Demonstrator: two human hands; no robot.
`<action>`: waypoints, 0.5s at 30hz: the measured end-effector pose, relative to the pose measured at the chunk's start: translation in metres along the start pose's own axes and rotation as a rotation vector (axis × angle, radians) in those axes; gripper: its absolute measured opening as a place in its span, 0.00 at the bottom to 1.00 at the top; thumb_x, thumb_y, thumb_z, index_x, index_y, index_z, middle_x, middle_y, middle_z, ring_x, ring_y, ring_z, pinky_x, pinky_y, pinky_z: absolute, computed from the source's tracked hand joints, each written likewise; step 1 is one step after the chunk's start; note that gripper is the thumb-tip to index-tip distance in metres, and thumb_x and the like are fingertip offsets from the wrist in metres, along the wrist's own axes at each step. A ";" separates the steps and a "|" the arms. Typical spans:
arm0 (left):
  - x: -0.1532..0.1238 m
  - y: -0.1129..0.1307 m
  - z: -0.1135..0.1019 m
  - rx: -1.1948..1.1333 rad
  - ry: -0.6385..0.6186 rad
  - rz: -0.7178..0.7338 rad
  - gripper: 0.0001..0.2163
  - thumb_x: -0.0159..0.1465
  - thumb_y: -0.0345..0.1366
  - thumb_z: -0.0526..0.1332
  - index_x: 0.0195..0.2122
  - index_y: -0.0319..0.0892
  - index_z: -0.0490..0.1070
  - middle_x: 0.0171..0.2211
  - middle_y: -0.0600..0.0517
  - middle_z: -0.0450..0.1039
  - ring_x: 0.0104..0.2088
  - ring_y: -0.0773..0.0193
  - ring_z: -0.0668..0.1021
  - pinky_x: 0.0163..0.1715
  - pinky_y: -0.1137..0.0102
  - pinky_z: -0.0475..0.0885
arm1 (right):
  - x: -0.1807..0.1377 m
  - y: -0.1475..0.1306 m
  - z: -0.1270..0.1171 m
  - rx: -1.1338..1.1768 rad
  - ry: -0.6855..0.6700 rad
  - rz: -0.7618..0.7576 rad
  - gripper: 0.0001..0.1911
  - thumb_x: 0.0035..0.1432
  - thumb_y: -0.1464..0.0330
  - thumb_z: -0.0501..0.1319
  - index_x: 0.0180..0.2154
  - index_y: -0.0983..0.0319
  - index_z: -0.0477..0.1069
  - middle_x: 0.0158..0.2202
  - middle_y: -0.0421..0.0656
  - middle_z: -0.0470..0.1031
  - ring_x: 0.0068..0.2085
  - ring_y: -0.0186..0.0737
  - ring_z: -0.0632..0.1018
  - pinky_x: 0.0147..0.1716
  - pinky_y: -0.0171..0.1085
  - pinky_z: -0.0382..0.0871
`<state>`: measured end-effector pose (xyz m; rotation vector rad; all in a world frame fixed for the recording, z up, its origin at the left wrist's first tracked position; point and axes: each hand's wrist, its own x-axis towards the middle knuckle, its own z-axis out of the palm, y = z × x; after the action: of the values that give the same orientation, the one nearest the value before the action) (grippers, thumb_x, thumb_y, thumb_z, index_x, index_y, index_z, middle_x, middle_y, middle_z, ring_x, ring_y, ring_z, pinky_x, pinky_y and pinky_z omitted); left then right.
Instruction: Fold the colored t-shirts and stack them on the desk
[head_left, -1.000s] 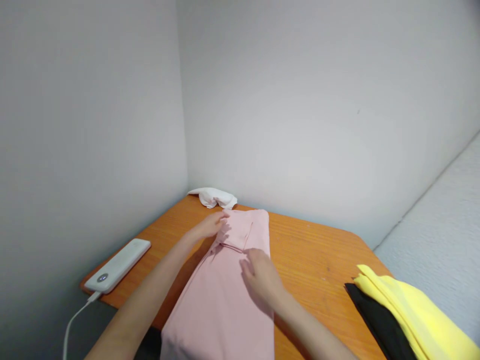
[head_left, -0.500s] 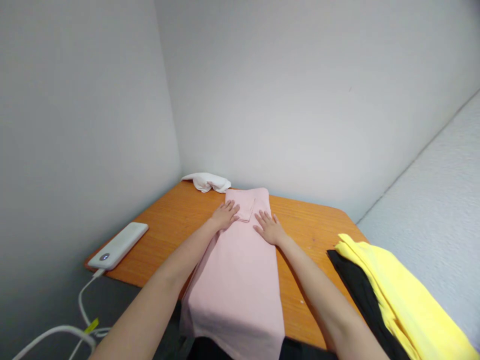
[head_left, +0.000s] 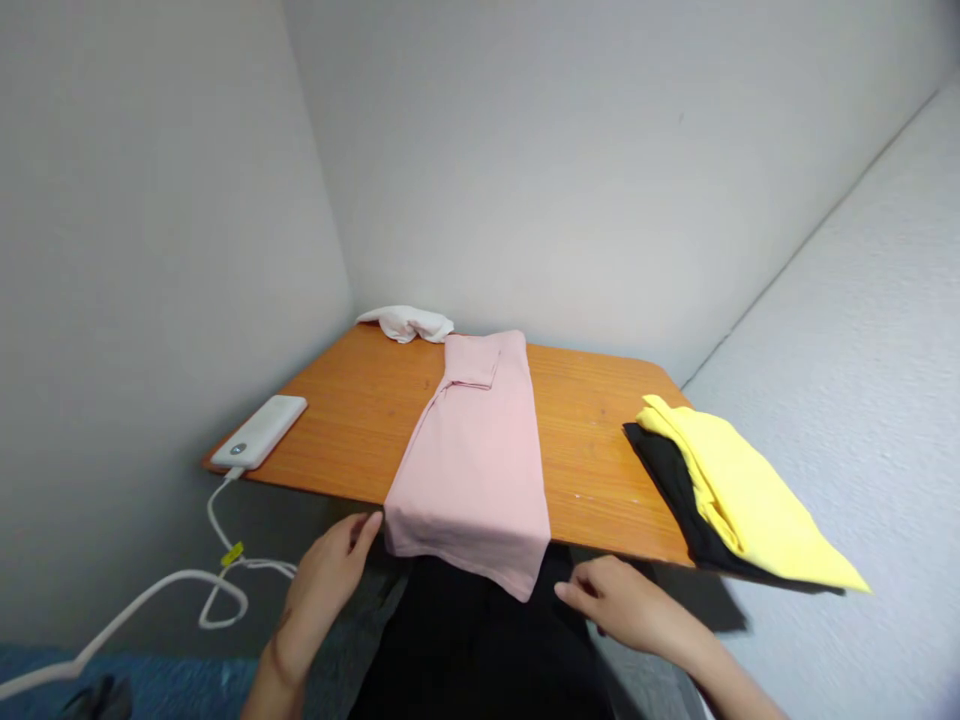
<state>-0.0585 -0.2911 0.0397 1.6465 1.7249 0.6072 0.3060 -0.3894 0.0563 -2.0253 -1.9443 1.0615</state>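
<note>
Down come left hand and right hand beside the pink garment's overhanging hem, grips narrow, seemingly empty; mid-fold, apparently, and lifting calls for pinching both corners.

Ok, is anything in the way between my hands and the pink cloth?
Nothing visible. Your left hand and right hand flank the hanging edge of the pink cloth; the yellow cloth lies farther right.

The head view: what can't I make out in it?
In the head view:
Pink cloth: inner layers hidden beneath its top layer.
Black cloth: partly covered by the yellow cloth.
White cable: cut off by the left edge.
Right hand: some fingertips hidden behind the hand.
White device: round mark too small to read.
</note>
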 end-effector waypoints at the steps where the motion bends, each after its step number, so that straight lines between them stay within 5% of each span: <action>1: -0.004 0.001 0.008 -0.107 -0.040 -0.004 0.17 0.64 0.50 0.57 0.37 0.41 0.76 0.40 0.46 0.78 0.45 0.51 0.77 0.43 0.64 0.71 | -0.001 0.004 0.013 0.042 0.048 0.030 0.21 0.59 0.52 0.57 0.30 0.62 0.75 0.28 0.47 0.76 0.30 0.42 0.76 0.32 0.36 0.64; 4: -0.012 0.013 0.023 -0.352 -0.155 -0.035 0.16 0.65 0.46 0.60 0.46 0.39 0.72 0.46 0.48 0.74 0.46 0.54 0.76 0.45 0.61 0.73 | 0.008 -0.001 0.041 0.380 0.137 -0.008 0.23 0.54 0.51 0.60 0.42 0.62 0.76 0.36 0.49 0.77 0.38 0.47 0.76 0.41 0.41 0.67; 8: -0.029 0.022 0.013 -0.423 -0.198 -0.024 0.17 0.65 0.46 0.60 0.48 0.37 0.71 0.46 0.50 0.73 0.43 0.55 0.77 0.42 0.60 0.75 | 0.006 -0.024 0.048 0.649 0.073 -0.106 0.25 0.51 0.47 0.60 0.38 0.60 0.77 0.34 0.47 0.77 0.39 0.50 0.75 0.43 0.46 0.67; 11: -0.046 0.008 -0.002 -0.542 -0.302 0.003 0.23 0.57 0.52 0.65 0.44 0.36 0.75 0.38 0.47 0.78 0.36 0.53 0.79 0.31 0.66 0.74 | -0.020 -0.025 0.044 0.728 0.007 -0.135 0.26 0.50 0.46 0.59 0.35 0.63 0.77 0.30 0.46 0.76 0.36 0.47 0.75 0.39 0.44 0.68; 15: -0.074 -0.022 -0.017 -0.910 -0.525 -0.042 0.31 0.44 0.56 0.70 0.44 0.37 0.77 0.31 0.44 0.80 0.32 0.46 0.80 0.27 0.63 0.73 | -0.062 -0.007 0.046 1.160 -0.186 -0.194 0.22 0.40 0.53 0.70 0.31 0.65 0.76 0.27 0.42 0.74 0.30 0.37 0.73 0.31 0.32 0.64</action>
<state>-0.0874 -0.3646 0.0455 0.9798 0.8785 0.7111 0.2794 -0.4622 0.0501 -1.0847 -1.0365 1.7634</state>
